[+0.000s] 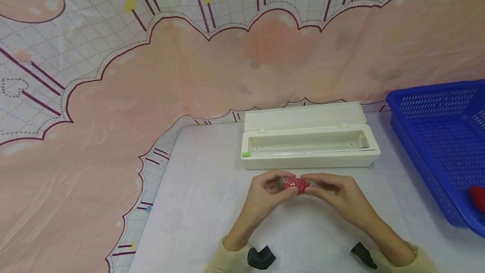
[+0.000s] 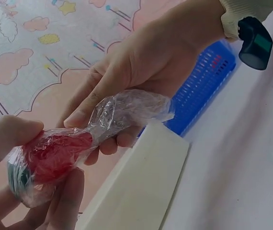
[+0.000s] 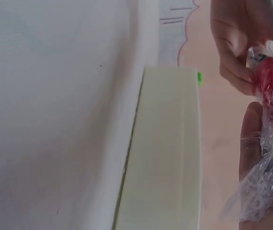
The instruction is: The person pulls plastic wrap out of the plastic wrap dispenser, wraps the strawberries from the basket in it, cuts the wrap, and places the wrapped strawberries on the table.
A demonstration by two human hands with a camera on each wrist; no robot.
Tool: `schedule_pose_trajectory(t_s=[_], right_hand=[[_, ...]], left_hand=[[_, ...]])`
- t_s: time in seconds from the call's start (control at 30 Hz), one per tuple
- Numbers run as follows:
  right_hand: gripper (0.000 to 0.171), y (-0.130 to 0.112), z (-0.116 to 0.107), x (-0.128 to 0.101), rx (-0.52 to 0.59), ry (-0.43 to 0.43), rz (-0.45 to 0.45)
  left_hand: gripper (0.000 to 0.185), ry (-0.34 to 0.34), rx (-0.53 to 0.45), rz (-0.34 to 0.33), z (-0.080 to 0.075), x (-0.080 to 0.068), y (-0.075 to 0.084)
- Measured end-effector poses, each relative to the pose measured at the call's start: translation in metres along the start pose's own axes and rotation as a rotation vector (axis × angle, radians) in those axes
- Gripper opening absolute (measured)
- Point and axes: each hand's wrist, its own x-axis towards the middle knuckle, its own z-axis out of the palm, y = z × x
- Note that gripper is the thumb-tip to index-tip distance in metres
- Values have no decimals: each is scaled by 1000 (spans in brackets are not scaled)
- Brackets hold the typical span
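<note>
In the head view both hands meet in front of a long white box. The left hand (image 1: 267, 193) grips a red strawberry (image 1: 293, 184) with a green end, wrapped in clear cling film (image 2: 122, 112). Thumb and fingers press on the strawberry (image 2: 55, 155) from either side in the left wrist view. The right hand (image 1: 341, 195) pinches the film where it gathers beside the fruit, and the film's loose tail sticks out past its fingers. At the right edge of the right wrist view, the strawberry (image 3: 268, 79) lies between the two hands.
Just beyond the hands stands the white cling film box (image 1: 308, 162), its lid (image 1: 305, 117) raised and a green tab (image 1: 246, 154) at its left front. A blue basket (image 1: 420, 172) at the right holds a red item (image 1: 478, 198). Patterned cloth borders the white table (image 1: 189, 188).
</note>
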Motion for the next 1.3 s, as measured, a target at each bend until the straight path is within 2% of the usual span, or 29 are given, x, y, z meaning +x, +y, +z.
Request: schedule_pose_trajectory(t_s=[0.13, 0.33, 0.53, 0.63, 0.73, 0.77, 0.87, 0.93, 1.1, 1.3], right_hand=[[26, 1, -5, 1, -66, 46, -64], [28, -1, -12, 1, -205, 134, -141], [33, -2, -17, 1, -313, 195, -210], [40, -2, -19, 0, -336, 215, -266], [16, -3, -18, 1, -320, 233, -327], [16, -3, -17, 2, -313, 244, -357], [42, -3, -14, 5, -307, 286, -436], [40, -3, -12, 6, -310, 316, -500], [33, -4, -9, 8, -286, 274, -592], [34, -3, -4, 9, -332, 178, -601]], left_hand=[[30, 20, -22, -41, 1, 1, -2], [32, 2, -77, -99, 5, 2, -5], [31, -6, -60, -83, 7, 1, -7], [32, 26, -58, -72, 7, 0, -7], [37, 75, -45, -56, 6, 1, -7], [39, 88, -43, -52, 6, 1, -7], [43, 115, -18, -38, 6, 2, -7], [40, 126, 0, -25, 6, 2, -8], [33, 162, 4, -15, 7, 2, -8], [35, 198, -135, -101, 10, 3, -8]])
